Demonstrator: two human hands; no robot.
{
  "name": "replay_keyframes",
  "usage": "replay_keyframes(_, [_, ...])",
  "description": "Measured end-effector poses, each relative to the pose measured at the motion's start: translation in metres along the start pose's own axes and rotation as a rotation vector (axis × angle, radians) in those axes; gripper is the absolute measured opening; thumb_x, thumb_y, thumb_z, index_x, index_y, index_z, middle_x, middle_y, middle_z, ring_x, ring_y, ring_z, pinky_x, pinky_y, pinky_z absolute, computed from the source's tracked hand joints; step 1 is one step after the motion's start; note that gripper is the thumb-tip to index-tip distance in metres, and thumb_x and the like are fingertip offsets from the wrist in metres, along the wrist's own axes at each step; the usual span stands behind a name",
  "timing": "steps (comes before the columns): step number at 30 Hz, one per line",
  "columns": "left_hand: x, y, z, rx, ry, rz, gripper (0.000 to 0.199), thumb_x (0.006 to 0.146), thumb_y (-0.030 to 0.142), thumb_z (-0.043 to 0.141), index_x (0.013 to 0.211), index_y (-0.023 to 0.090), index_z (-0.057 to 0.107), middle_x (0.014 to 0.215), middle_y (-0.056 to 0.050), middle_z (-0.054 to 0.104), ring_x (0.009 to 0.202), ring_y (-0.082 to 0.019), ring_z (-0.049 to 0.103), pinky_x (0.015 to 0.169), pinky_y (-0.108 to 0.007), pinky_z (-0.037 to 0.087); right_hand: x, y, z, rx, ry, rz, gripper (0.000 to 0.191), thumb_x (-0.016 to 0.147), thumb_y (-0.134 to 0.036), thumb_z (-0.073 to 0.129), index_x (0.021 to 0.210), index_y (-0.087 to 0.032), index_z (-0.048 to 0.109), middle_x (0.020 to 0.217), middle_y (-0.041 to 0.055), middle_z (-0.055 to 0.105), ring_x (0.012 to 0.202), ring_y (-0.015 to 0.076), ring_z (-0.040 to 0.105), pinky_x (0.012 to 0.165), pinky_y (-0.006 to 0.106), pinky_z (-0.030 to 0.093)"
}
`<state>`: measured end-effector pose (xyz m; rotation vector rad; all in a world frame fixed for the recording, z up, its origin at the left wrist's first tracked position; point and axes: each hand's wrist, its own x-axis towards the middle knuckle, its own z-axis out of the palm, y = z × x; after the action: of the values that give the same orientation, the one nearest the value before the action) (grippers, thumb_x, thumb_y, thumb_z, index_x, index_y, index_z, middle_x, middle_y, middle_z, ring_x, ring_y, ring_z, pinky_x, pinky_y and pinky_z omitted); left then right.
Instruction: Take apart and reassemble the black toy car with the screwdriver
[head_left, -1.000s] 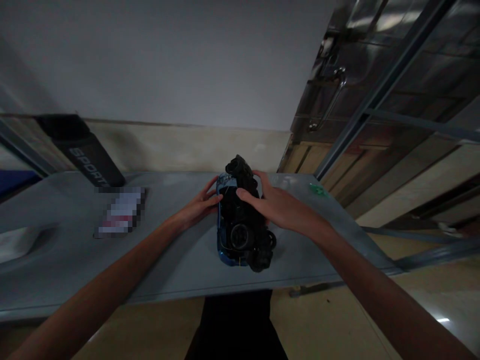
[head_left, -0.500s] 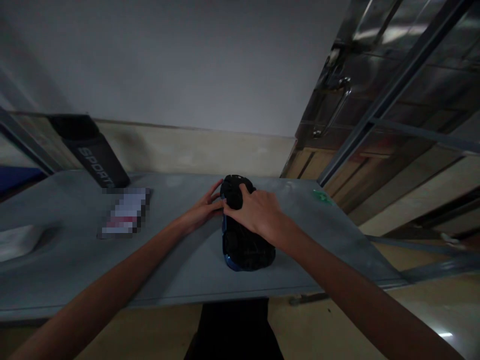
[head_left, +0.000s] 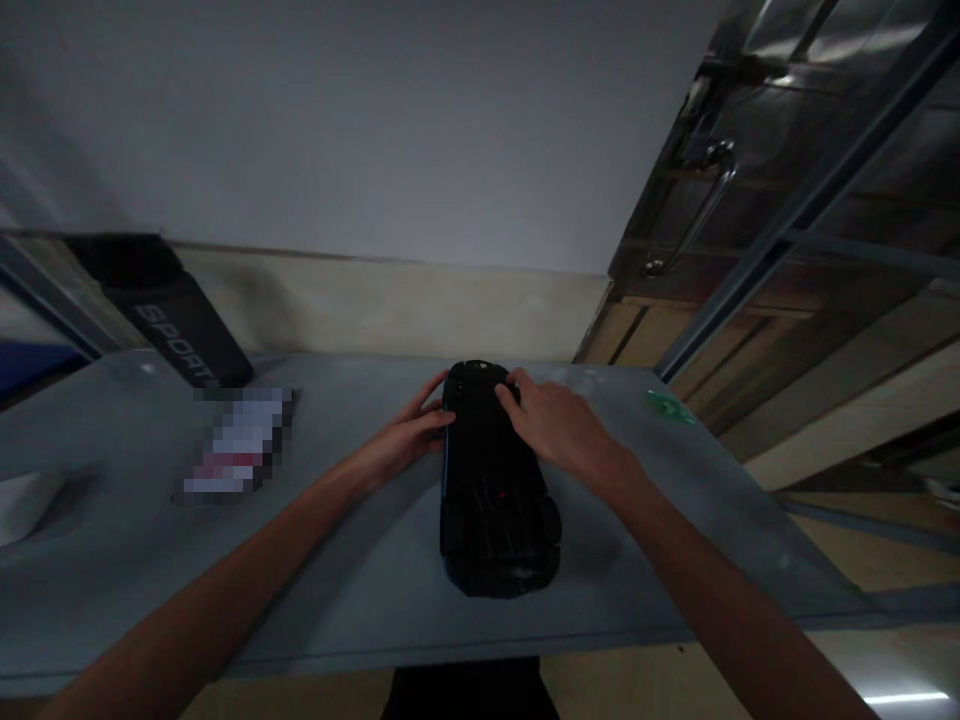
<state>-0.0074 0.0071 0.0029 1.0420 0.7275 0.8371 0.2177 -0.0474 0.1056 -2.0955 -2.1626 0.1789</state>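
Note:
A toy car [head_left: 491, 480] lies with its black underside up and its wheels showing along the edges. A small red spot shows on the underside. My left hand [head_left: 412, 430] grips its left edge near the far end, thumb along the side. On the right edge, also toward the far end, my right hand [head_left: 559, 420] holds it with the thumb over the underside. Both hands are closed on the car, and some of their fingers are hidden. The car's top faces down, out of sight.
The car is over a grey table [head_left: 360, 590] against a wall. At the left are a dark bottle [head_left: 180, 335] marked SPORT, a blurred-out phone-shaped item [head_left: 240, 445] and a white object [head_left: 26, 505]. A green scrap [head_left: 670, 406] lies at the right, beside a metal frame post [head_left: 739, 295].
The car has turned so that its underside faces up more squarely and its near end sits closer to me. My right hand has shifted from across the underside to the right edge.

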Motion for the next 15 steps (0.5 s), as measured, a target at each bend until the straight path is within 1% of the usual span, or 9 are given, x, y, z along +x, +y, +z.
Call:
replay_keyframes(2, [0.000, 0.002, -0.002, 0.003, -0.030, 0.012, 0.095, 0.091, 0.034, 0.094, 0.175, 0.045, 0.052, 0.164, -0.008, 0.071, 0.148, -0.036, 0.068, 0.108, -0.042, 0.061, 0.011, 0.022, 0.012, 0.052, 0.062, 0.030, 0.048, 0.122, -0.041, 0.035, 0.148, -0.014, 0.064, 0.113, 0.0215, 0.085, 0.106, 0.0358, 0.084, 0.092, 0.044, 0.058])
replay_keyframes(4, [0.000, 0.004, -0.005, 0.019, -0.044, 0.011, 0.093, 0.092, 0.033, 0.094, 0.175, 0.045, 0.052, 0.165, -0.009, 0.071, 0.149, -0.037, 0.068, 0.110, -0.044, 0.061, 0.021, 0.043, 0.025, 0.138, 0.144, 0.037, 0.041, 0.120, -0.036, 0.037, 0.145, -0.016, 0.063, 0.103, 0.0157, 0.084, 0.097, 0.0317, 0.082, 0.088, 0.039, 0.054])
replay_keyframes(6, [0.000, 0.007, -0.008, 0.035, -0.034, 0.003, 0.094, 0.091, 0.031, 0.094, 0.175, 0.045, 0.053, 0.167, -0.009, 0.069, 0.149, -0.038, 0.068, 0.111, -0.045, 0.061, 0.028, 0.061, 0.037, 0.246, 0.176, -0.022, 0.035, 0.118, -0.035, 0.042, 0.134, -0.018, 0.067, 0.095, 0.0103, 0.081, 0.089, 0.0279, 0.078, 0.084, 0.037, 0.051])
replay_keyframes(7, [0.000, 0.008, -0.009, 0.041, -0.024, -0.003, 0.095, 0.091, 0.030, 0.095, 0.175, 0.045, 0.053, 0.169, -0.009, 0.068, 0.149, -0.038, 0.068, 0.111, -0.046, 0.061, 0.030, 0.070, 0.042, 0.295, 0.167, -0.064, 0.031, 0.116, -0.034, 0.044, 0.127, -0.019, 0.070, 0.091, 0.0083, 0.080, 0.085, 0.0263, 0.075, 0.083, 0.036, 0.050])
replay_keyframes(9, [-0.001, 0.010, -0.011, 0.052, -0.002, -0.010, 0.096, 0.089, 0.029, 0.095, 0.175, 0.045, 0.053, 0.171, -0.009, 0.066, 0.149, -0.038, 0.068, 0.112, -0.047, 0.061, 0.033, 0.084, 0.049, 0.371, 0.118, -0.143, 0.025, 0.111, -0.034, 0.051, 0.113, -0.022, 0.073, 0.085, 0.0046, 0.076, 0.080, 0.0230, 0.070, 0.080, 0.035, 0.048])
replay_keyframes(11, [-0.001, 0.011, -0.011, 0.062, 0.010, -0.010, 0.097, 0.089, 0.029, 0.096, 0.175, 0.045, 0.053, 0.171, -0.008, 0.066, 0.149, -0.039, 0.068, 0.112, -0.047, 0.061, 0.034, 0.096, 0.051, 0.452, 0.024, -0.219, 0.021, 0.106, -0.035, 0.058, 0.101, -0.023, 0.074, 0.080, 0.0015, 0.072, 0.076, 0.0201, 0.066, 0.076, 0.033, 0.046])
replay_keyframes(13, [0.000, 0.010, -0.012, 0.067, 0.016, -0.011, 0.099, 0.088, 0.030, 0.097, 0.175, 0.045, 0.053, 0.168, -0.008, 0.069, 0.149, -0.040, 0.067, 0.111, -0.046, 0.062, 0.033, 0.104, 0.049, 0.564, -0.115, -0.290, 0.022, 0.101, -0.040, 0.064, 0.094, -0.023, 0.075, 0.078, 0.0000, 0.071, 0.075, 0.0186, 0.064, 0.074, 0.032, 0.047])
replay_keyframes(15, [0.001, 0.009, -0.013, 0.068, 0.019, -0.015, 0.100, 0.087, 0.031, 0.098, 0.175, 0.046, 0.053, 0.165, -0.007, 0.071, 0.148, -0.040, 0.068, 0.110, -0.046, 0.062, 0.031, 0.109, 0.045, 0.675, -0.262, -0.355, 0.025, 0.096, -0.046, 0.071, 0.092, -0.022, 0.079, 0.081, 0.0004, 0.073, 0.077, 0.0183, 0.064, 0.076, 0.032, 0.049])
